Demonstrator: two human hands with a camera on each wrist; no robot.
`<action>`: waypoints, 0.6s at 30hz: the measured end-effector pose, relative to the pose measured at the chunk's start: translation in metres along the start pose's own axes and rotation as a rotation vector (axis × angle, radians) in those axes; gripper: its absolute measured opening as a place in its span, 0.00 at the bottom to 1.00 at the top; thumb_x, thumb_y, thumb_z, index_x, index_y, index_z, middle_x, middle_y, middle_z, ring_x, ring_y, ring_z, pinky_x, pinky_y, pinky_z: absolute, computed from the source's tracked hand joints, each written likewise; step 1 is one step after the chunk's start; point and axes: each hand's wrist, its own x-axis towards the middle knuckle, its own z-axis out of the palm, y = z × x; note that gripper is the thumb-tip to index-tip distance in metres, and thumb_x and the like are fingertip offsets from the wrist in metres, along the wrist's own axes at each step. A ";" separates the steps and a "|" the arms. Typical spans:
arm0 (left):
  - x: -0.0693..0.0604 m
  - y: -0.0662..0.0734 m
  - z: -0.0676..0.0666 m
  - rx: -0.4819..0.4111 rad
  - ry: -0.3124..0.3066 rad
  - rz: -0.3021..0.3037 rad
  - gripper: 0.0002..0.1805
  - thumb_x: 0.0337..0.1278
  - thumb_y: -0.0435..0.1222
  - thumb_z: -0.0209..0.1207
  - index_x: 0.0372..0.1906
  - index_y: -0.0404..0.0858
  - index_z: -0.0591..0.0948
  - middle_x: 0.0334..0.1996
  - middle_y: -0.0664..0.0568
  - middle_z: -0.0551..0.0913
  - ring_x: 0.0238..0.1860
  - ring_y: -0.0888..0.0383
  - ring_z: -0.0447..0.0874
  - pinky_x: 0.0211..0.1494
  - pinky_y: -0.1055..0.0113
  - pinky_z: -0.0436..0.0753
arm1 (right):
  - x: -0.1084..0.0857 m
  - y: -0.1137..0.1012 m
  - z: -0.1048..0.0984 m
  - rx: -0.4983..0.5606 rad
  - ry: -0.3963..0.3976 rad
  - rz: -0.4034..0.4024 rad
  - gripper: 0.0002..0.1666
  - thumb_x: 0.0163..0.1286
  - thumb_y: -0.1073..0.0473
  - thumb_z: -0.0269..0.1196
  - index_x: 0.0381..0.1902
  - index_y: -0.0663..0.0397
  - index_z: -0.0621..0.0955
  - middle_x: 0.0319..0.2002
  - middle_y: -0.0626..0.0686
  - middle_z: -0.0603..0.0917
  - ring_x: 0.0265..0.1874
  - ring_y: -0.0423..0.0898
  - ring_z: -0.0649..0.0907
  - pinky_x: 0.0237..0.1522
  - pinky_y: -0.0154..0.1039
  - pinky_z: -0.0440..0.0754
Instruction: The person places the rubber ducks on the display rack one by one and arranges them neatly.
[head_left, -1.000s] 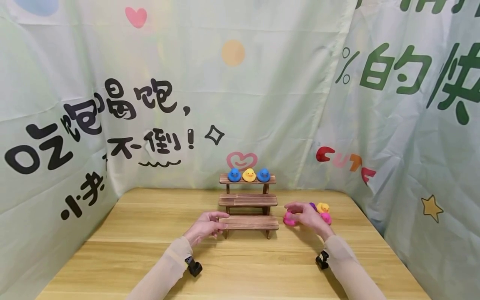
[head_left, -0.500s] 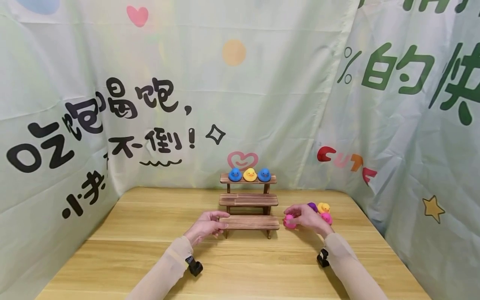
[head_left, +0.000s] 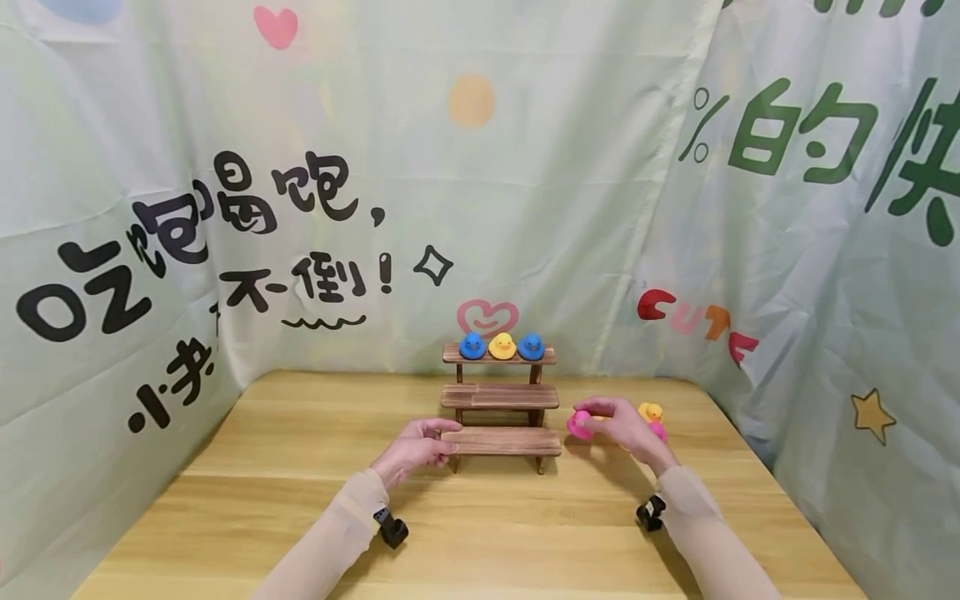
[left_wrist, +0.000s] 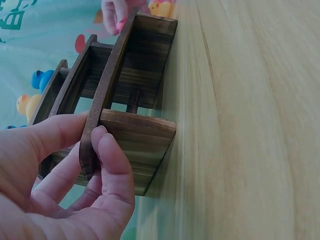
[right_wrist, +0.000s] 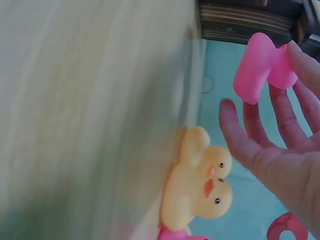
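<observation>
My left hand (head_left: 414,450) pinches the left end of the lowest board of a three-step wooden display stand (head_left: 510,442). In the left wrist view the thumb (left_wrist: 112,155) and fingers close on that board's edge. To the stand's right, my right hand (head_left: 621,425) holds a pink rubber duck (head_left: 580,424) above the table; the right wrist view has this duck (right_wrist: 256,67) at the fingertips. On the top step sit a blue duck (head_left: 472,347), a yellow duck (head_left: 502,346) and another blue duck (head_left: 532,347), side by side.
Behind the right hand are a yellow duck (head_left: 651,412) and a second pink duck (head_left: 657,430), partly hidden. Two yellow ducks (right_wrist: 182,195) show together in the right wrist view. A printed cloth (head_left: 375,108) hangs around the wooden table (head_left: 480,525).
My right hand has gripped the pink duck and raised it off the table. The purple duck is now hidden from the head view. The left hand stays on the stand.
</observation>
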 end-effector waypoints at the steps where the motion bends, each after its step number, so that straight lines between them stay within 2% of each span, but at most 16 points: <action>1: 0.000 0.000 0.000 -0.003 -0.001 0.002 0.23 0.57 0.27 0.63 0.59 0.33 0.78 0.33 0.48 0.85 0.24 0.60 0.77 0.30 0.70 0.80 | 0.000 -0.001 0.000 0.026 -0.009 -0.006 0.24 0.67 0.56 0.66 0.57 0.65 0.79 0.55 0.64 0.82 0.55 0.54 0.81 0.49 0.32 0.81; 3: 0.000 0.000 0.000 -0.010 -0.003 -0.003 0.23 0.57 0.27 0.63 0.60 0.33 0.78 0.34 0.48 0.85 0.24 0.60 0.78 0.30 0.71 0.80 | -0.001 -0.004 -0.001 0.068 -0.029 -0.010 0.24 0.68 0.56 0.65 0.57 0.66 0.79 0.56 0.65 0.81 0.53 0.51 0.81 0.48 0.35 0.83; 7: 0.003 0.001 0.000 -0.017 -0.014 -0.010 0.24 0.57 0.27 0.63 0.60 0.33 0.78 0.33 0.49 0.85 0.24 0.60 0.78 0.31 0.70 0.80 | 0.001 -0.013 -0.001 0.166 -0.063 0.017 0.26 0.70 0.56 0.63 0.60 0.69 0.75 0.54 0.65 0.81 0.47 0.45 0.83 0.49 0.50 0.86; 12: 0.004 0.002 0.001 -0.021 -0.015 -0.006 0.24 0.57 0.27 0.64 0.60 0.33 0.78 0.32 0.50 0.82 0.25 0.61 0.78 0.31 0.70 0.80 | 0.002 -0.025 0.001 0.228 -0.068 0.031 0.27 0.71 0.58 0.62 0.61 0.70 0.74 0.53 0.63 0.81 0.44 0.43 0.84 0.48 0.52 0.86; 18: 0.001 0.000 -0.002 -0.007 -0.009 -0.006 0.24 0.56 0.27 0.64 0.60 0.33 0.78 0.32 0.49 0.83 0.25 0.60 0.78 0.31 0.70 0.81 | 0.004 -0.033 0.006 0.329 -0.102 -0.007 0.25 0.73 0.62 0.59 0.61 0.76 0.71 0.49 0.62 0.81 0.40 0.45 0.85 0.51 0.59 0.82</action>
